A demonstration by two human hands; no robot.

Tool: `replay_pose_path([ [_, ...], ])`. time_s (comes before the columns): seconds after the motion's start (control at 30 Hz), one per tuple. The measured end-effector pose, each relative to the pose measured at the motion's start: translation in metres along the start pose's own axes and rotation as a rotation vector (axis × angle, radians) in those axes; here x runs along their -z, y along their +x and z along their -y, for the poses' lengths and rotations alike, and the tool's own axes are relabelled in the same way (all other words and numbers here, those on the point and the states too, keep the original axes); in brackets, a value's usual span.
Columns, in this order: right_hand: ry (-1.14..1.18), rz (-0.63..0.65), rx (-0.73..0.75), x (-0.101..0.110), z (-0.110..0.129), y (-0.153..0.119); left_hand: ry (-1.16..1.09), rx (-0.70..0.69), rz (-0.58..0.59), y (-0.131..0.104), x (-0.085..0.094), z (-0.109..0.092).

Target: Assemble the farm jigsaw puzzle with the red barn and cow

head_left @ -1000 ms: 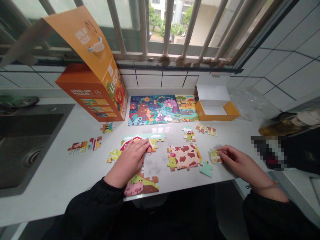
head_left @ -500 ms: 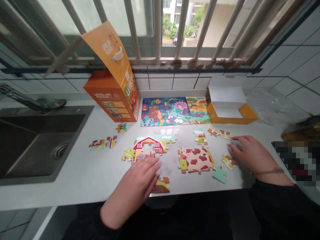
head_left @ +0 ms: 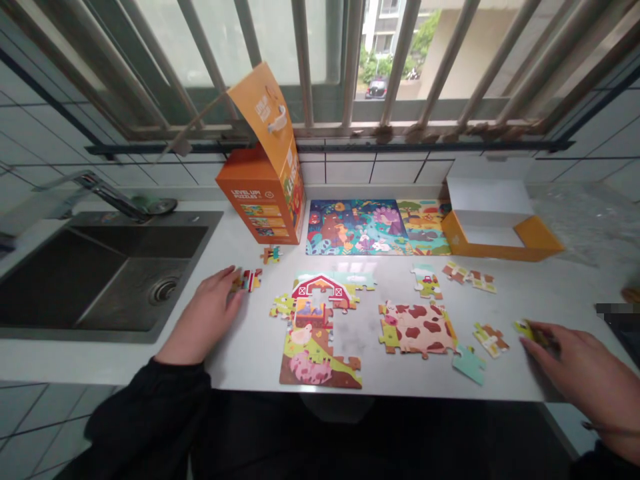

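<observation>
Barn section [head_left: 305,330] of the jigsaw is on the counter [head_left: 245,353], front of centre, now uncovered: left hand [head_left: 203,313] was over it and has gone to the loose bits on the left. Its fingers are at the striped piece [head_left: 251,281]; can't tell if it's gripping or just touching.

Right hand [head_left: 530,335] has left the brown-cream piece [head_left: 493,340], which now lies free, and is further right, a green piece [head_left: 522,327] at its fingertips. Looks pinched between thumb and finger; can't tell if it's lifted.

Upshot: both hands are among loose pieces, neither on an assembled part. My read: sorting/picking, build partly done. Barn section runs down to the pig but has a hole in the barn and bare counter at right. Lime piece [head_left: 283,306] sticks out on its left. Cow section [head_left: 420,327] sits separately, tractor piece [head_left: 427,283] just above, teal piece [head_left: 469,365] askew at its lower right corner. Two more bits [head_left: 455,272] behind, and another piece [head_left: 271,255] near the orange box [head_left: 255,197].

Further back: dark animal picture [head_left: 350,227], open yellow carton [head_left: 500,252].

Text: box front reads "LEVEL UP! PUZZLES". Its side shows only part of "LEVEL". Flap lettering too soft to trust. No legible writing on the carton.
</observation>
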State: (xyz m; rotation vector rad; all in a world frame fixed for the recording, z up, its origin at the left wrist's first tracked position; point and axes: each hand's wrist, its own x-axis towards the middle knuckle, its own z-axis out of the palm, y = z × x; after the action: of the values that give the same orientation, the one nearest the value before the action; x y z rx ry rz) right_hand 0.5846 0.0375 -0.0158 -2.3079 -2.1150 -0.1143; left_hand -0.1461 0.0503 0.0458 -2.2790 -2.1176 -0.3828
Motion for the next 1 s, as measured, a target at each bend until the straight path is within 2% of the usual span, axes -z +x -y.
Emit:
replay_pose_path([
  [0.1, -0.029, 0.061, 0.041, -0.002, -0.009, 0.003, -0.045, -0.092, 0.126, 0.03, 0.0, 0.014],
  [0.27, 0.006, 0.09, -0.05, -0.006, -0.026, 0.003, -0.128, -0.139, 0.222, 0.06, 0.005, 0.022],
  [0.37, 0.033, 0.07, -0.071, -0.003, -0.031, 0.002, -0.188, -0.056, 0.219, 0.062, 0.017, 0.012],
  [0.47, -0.007, 0.001, -0.079, 0.012, -0.017, 0.0, -0.394, 0.169, 0.122, 0.051, 0.026, -0.02],
  [0.53, -0.007, -0.109, -0.057, 0.029, 0.011, -0.002, -0.664, 0.331, 0.077, 0.038, 0.024, -0.053],
  [0.6, 0.115, -0.211, 0.021, 0.051, 0.057, -0.004, -1.013, 0.442, 0.137, 0.024, 0.016, -0.089],
  [0.63, 0.217, -0.223, 0.031, 0.062, 0.084, -0.005, -1.153, 0.469, 0.202, 0.018, 0.01, -0.106],
  [0.7, 0.504, -0.141, 0.067, 0.082, 0.144, -0.009, -1.361, 0.507, 0.349, 0.008, -0.002, -0.137],
  [0.77, 0.785, 0.022, 0.129, 0.097, 0.202, -0.012, -1.526, 0.53, 0.438, 0.001, -0.012, -0.16],
  [0.83, 0.977, 0.213, 0.2, 0.106, 0.25, -0.013, -1.621, 0.523, 0.48, -0.002, -0.018, -0.174],
  [0.9, 1.088, 0.332, 0.277, 0.107, 0.284, -0.011, -1.653, 0.494, 0.496, -0.004, -0.019, -0.183],
  [1.0, 1.17, 0.378, 0.292, 0.1, 0.314, -0.004, -1.651, 0.438, 0.509, -0.004, -0.016, -0.188],
])
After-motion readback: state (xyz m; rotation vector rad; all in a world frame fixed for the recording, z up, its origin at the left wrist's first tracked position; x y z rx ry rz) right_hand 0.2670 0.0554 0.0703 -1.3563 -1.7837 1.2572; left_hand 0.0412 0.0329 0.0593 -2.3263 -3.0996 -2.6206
